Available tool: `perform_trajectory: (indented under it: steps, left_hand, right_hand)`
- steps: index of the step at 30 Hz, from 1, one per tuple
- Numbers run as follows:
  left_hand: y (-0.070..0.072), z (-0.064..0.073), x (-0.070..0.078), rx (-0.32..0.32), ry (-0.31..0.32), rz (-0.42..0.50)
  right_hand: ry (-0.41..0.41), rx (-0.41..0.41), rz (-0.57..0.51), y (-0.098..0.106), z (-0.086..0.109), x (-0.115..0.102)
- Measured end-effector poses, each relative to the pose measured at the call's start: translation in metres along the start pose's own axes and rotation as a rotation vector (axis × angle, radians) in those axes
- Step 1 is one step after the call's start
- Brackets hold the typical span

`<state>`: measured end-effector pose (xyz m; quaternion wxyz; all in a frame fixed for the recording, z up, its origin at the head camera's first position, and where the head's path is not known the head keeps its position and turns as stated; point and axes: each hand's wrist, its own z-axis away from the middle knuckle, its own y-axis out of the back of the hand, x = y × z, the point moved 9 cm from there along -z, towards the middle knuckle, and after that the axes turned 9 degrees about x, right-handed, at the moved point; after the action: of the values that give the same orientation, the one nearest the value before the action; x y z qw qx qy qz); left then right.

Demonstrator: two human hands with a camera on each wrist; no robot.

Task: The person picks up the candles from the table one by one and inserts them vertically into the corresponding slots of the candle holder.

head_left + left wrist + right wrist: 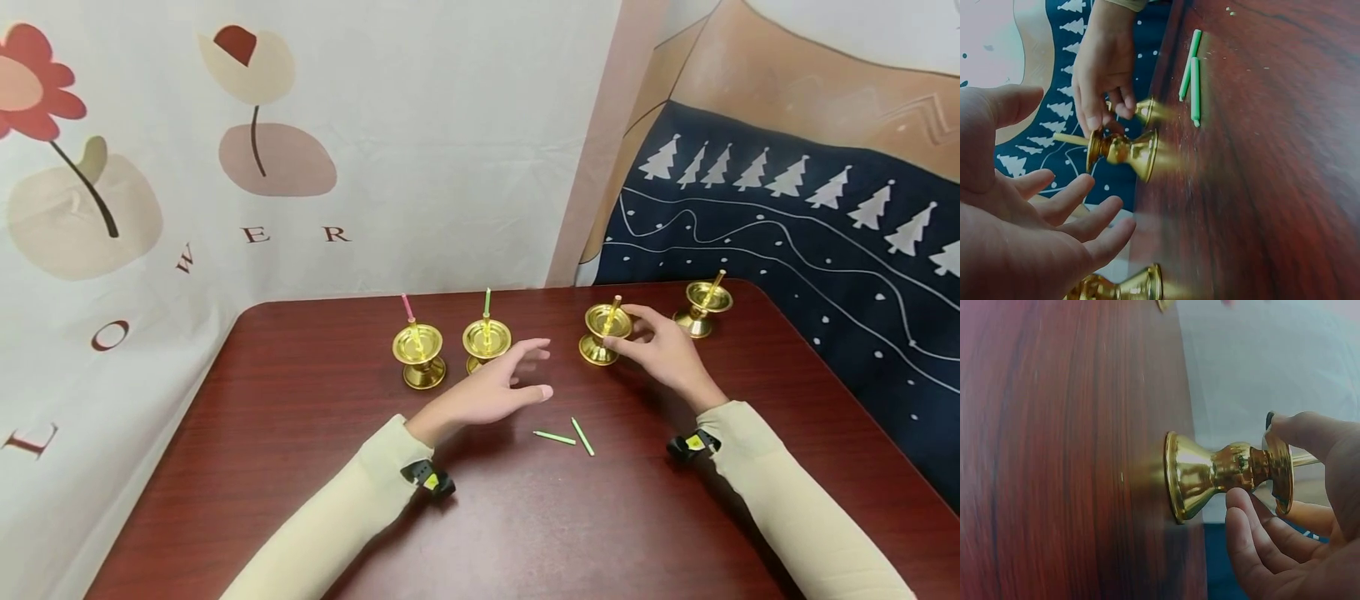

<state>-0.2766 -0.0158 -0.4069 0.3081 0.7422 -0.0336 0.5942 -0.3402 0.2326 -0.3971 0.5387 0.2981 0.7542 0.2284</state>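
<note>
My right hand (666, 348) grips a brass candle holder (598, 351) by its dish, thumb and fingers at opposite sides of the rim. In the right wrist view, the holder's flared base (1188, 478) is close to the tabletop. A thin gold-coloured stem (612, 315) rises from the dish. My left hand (495, 390), fingers spread and relaxed, hovers over the table with nothing in it. Behind it stands a second brass holder (477, 343) with a green candle (487, 302), its foot partly hidden by this hand. Two loose green candles (555, 437) lie in front.
A brass holder (423, 371) with a pink candle (408, 307) stands at the left. Another holder (697, 325), with a gold stem, is at the far right, beyond my right hand. A printed cloth (450, 167) hangs along the back edge of the dark red table (315, 400).
</note>
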Motion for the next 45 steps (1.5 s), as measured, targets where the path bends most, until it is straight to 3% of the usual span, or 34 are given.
perform_trajectory:
  steps: [8,18,31,39,45]
  left_hand:
    - [-0.011,-0.024,-0.009,0.013,0.052,0.01]
    - [-0.016,-0.044,-0.024,0.042,0.128,0.031]
    - [-0.018,-0.054,-0.033,0.113,0.184,0.05]
    - [-0.018,-0.057,-0.033,0.125,0.185,0.061]
    - [-0.017,-0.057,-0.035,0.12,0.188,0.051]
  right_hand:
    - [0.008,-0.059,-0.013,-0.017,0.005,-0.015]
    - [0.009,-0.134,-0.158,-0.036,0.015,-0.029]
    - [0.085,-0.181,-0.207,-0.041,0.025,-0.04]
    - [0.025,-0.168,-0.262,-0.037,0.038,-0.042]
    - [0.158,-0.265,-0.196,-0.047,0.056,-0.055]
